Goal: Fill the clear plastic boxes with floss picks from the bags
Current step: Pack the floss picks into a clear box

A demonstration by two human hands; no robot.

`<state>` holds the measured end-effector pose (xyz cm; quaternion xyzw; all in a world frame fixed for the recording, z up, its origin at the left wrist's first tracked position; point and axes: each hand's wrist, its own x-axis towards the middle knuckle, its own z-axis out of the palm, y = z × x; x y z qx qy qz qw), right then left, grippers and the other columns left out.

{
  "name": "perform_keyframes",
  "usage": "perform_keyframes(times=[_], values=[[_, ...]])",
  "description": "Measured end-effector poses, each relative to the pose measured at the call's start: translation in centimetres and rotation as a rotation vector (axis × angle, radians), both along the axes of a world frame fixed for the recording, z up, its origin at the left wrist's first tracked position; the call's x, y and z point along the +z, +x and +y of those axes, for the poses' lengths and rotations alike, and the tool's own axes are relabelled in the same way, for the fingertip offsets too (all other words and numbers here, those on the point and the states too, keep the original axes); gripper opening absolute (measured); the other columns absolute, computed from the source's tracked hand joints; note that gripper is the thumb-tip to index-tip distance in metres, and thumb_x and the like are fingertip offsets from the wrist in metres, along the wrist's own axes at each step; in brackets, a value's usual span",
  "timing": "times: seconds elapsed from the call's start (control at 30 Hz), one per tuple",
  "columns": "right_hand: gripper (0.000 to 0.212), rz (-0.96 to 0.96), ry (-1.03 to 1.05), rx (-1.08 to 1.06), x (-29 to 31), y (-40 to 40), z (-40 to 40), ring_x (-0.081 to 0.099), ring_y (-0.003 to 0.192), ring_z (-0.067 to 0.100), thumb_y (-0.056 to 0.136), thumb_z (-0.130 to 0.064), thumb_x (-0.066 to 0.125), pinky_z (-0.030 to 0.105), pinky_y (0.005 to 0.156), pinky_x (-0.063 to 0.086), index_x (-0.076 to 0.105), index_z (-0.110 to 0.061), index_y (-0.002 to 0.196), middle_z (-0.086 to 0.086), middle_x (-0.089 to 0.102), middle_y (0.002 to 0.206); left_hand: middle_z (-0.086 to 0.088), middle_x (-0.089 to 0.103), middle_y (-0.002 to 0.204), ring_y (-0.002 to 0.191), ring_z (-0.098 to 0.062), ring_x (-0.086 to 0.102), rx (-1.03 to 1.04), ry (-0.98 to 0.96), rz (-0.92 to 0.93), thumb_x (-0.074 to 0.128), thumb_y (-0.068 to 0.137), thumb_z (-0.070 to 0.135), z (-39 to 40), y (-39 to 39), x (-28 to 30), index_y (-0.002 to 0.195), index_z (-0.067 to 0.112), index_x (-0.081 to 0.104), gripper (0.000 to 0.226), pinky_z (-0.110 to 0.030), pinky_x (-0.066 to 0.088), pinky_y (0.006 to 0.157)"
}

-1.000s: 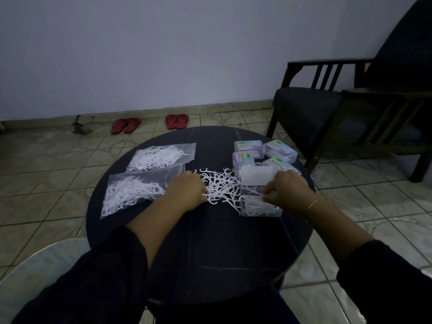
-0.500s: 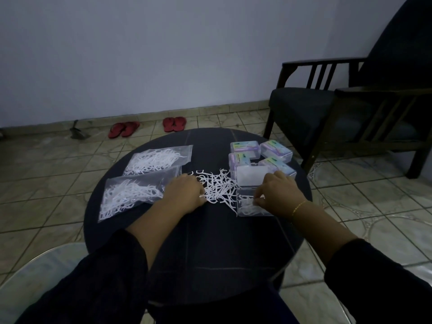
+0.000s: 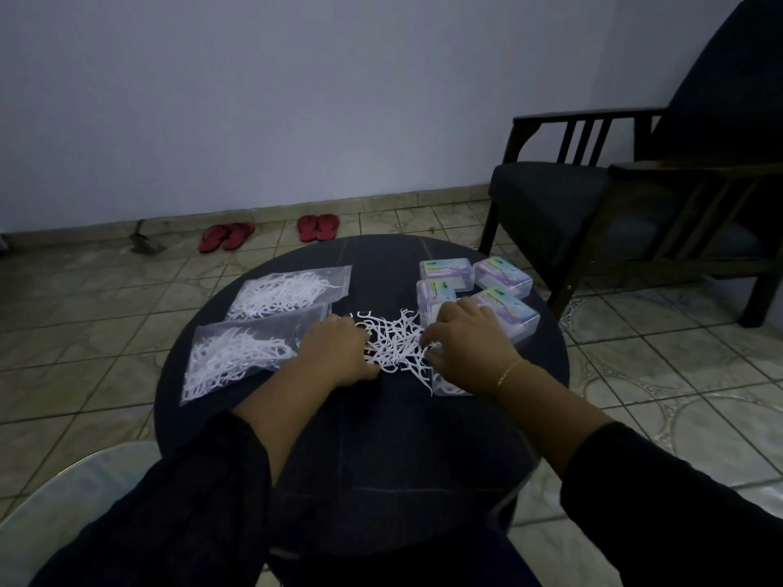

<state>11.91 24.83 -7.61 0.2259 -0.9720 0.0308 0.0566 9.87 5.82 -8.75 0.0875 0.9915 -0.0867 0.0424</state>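
Fingers (image 3: 360,332) flanking floss picks (image 3: 396,345)

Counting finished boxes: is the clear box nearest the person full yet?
Cannot tell. The right hand covers most of the clear box; only a near corner with a few white picks shows.

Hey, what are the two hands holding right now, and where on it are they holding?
Both the left hand and the right hand are curled into the loose pile of floss picks, one at each side. Whether either actually grips picks cannot be told.
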Motion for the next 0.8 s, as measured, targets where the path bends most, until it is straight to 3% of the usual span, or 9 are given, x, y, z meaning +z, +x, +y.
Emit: perform_keyframes(times=[0.2,0.43,0.6,0.8], values=[[0.032,0.135,0.269,0.115,-0.4,-1.6,-3.6,0.037,0.118,0.026,0.09,-0.024,0.051,0.039,0.096,0.031,0.058,-0.022,0.121,0.007,0.044,0.126,-0.005,0.052,0.126,0.118,-0.025,0.046,0.032,-0.014,-0.007,0.059,0.08,0.06,0.0,-0.4,0.1,0.125,0.022,0.057,0.059,-0.037,0.039,0.091],[0.037,0.111,0.42,0.13,-0.6,-3.4,-5.3,0.035,0.121,0.027,0.092,-0.029,0.05,0.038,0.096,0.03,0.053,-0.022,0.127,0.008,0.042,0.132,-0.005,0.054,0.126,0.12,-0.025,0.046,0.105,0.076,-0.007,0.067,0.07,0.063,-0.5,-1.2,-0.1,0.123,0.016,0.049,0.074,-0.039,0.039,0.094],[0.039,0.079,0.469,0.158,-1.1,-4.3,-5.8,0.034,0.123,0.027,0.094,-0.034,0.047,0.038,0.096,0.03,0.052,-0.027,0.132,0.008,0.041,0.134,-0.007,0.056,0.118,0.114,-0.026,0.048,0.08,-0.003,-0.054,0.058,0.075,0.068,-0.7,-1.4,0.1,0.107,0.019,0.063,0.059,-0.036,0.04,0.088],[0.031,0.128,0.435,0.219,-1.0,-4.5,-5.5,0.038,0.117,0.025,0.093,-0.029,0.051,0.036,0.093,0.032,0.061,-0.021,0.121,0.006,0.047,0.126,-0.003,0.056,0.116,0.114,-0.023,0.046,0.028,0.036,-0.038,0.06,0.081,0.059,-0.4,-1.0,0.6,0.109,0.027,0.069,0.044,-0.032,0.032,0.08]])
